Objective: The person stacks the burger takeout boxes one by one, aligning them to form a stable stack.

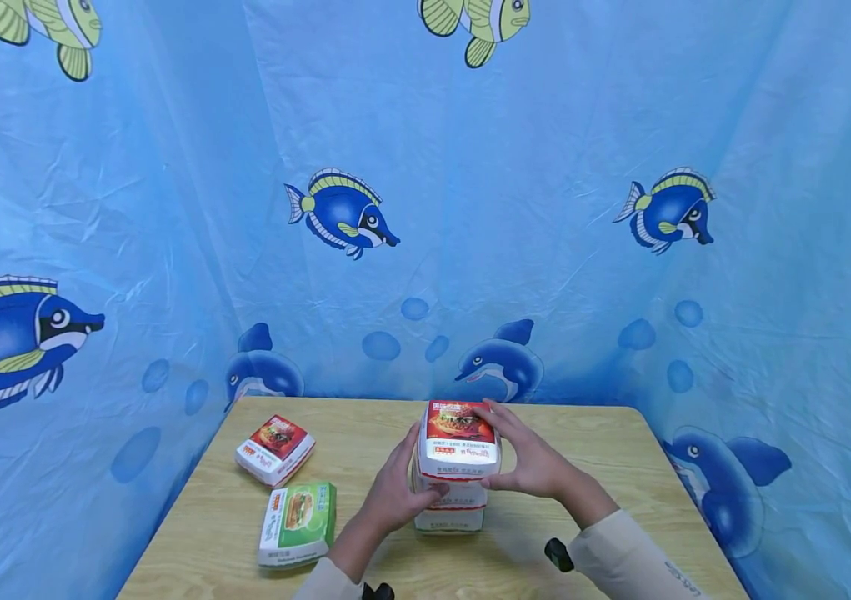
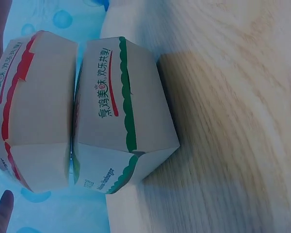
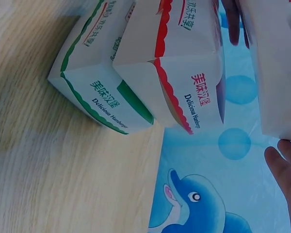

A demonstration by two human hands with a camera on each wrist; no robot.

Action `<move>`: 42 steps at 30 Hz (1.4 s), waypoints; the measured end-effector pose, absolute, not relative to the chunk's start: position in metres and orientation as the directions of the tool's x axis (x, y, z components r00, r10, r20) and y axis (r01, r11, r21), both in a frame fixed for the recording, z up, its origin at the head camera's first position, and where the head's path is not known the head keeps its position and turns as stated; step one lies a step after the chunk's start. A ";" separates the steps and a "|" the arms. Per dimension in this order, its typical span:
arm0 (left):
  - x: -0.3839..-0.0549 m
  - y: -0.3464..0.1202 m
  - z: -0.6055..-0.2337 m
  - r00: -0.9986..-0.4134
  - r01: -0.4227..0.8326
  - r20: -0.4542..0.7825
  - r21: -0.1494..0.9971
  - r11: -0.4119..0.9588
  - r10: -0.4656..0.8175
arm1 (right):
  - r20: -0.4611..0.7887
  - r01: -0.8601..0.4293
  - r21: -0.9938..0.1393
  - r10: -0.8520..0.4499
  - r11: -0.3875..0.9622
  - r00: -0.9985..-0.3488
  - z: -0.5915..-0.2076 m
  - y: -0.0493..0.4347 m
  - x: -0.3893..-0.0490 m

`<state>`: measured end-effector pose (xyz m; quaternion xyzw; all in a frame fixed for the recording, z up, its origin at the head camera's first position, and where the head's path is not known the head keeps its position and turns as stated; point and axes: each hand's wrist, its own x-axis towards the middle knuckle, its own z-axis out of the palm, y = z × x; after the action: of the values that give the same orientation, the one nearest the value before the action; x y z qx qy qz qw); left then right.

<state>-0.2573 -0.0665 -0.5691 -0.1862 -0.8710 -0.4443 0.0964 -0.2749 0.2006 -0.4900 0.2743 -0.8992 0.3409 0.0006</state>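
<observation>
Burger box gripped in both hands above a two-box stack

Hands: two, bare. Left hand (image 1: 393, 487), at the held box's left side, gripping, thumb across the near lower edge. Right hand (image 1: 533, 458), at the opposite side, gripping, fingers over the upper right edge, thumb low on the near side.

Held burger box (image 1: 458, 446): one, carton, red and white, burger picture on the lid. Raised above the stack, a gap below it in the right wrist view. Lid upward, white printed side toward the wearer; near-square outline, no clear long axis.

Stack, under the held box: red-trimmed box (image 3: 189, 48), resting on green-trimmed box (image 3: 102, 90); both white, lettered on the sides. The lower one sits on the table.

To the left, near each other: red-lidded box (image 1: 275, 450), lid up, turned cornerwise to the table; nearer the wearer, green-lidded box (image 1: 297, 525), lid up, set roughly square to the table, white panel leftward, green panel rightward.

Sleeves (image 1: 631, 554): pale, a black fitting at each wrist.

Surface: table (image 1: 598, 442), light wood grain, rounded far corners.

Room: blue curtain (image 1: 425, 125) behind and at both sides, creased, printed with striped fish, dolphins and bubbles.
</observation>
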 end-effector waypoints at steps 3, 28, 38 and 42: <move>-0.255 -0.066 -0.565 -0.906 0.424 0.351 0.729 0.537 0.238 | 0.182 -0.494 -0.609 -0.497 0.621 -0.849 -0.490 0.201 -0.275; -0.244 -0.063 -0.577 -0.893 0.448 0.385 0.714 0.539 0.233 | 0.150 -0.482 -0.639 -0.518 0.599 -0.842 -0.511 0.199 -0.266; -0.246 -0.064 -0.580 -0.894 0.446 0.382 0.734 0.512 0.233 | 0.155 -0.454 -0.682 -0.493 0.573 -0.856 -0.519 0.197 -0.267; -0.245 -0.065 -0.581 -0.890 0.456 0.391 0.736 0.500 0.235 | 0.164 -0.450 -0.701 -0.490 0.553 -0.856 -0.523 0.196 -0.267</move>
<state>-0.2454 -0.0652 -0.5813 -0.2014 -0.8577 -0.4575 0.1207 -0.2668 0.1965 -0.5234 0.2668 -0.8809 0.3900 -0.0252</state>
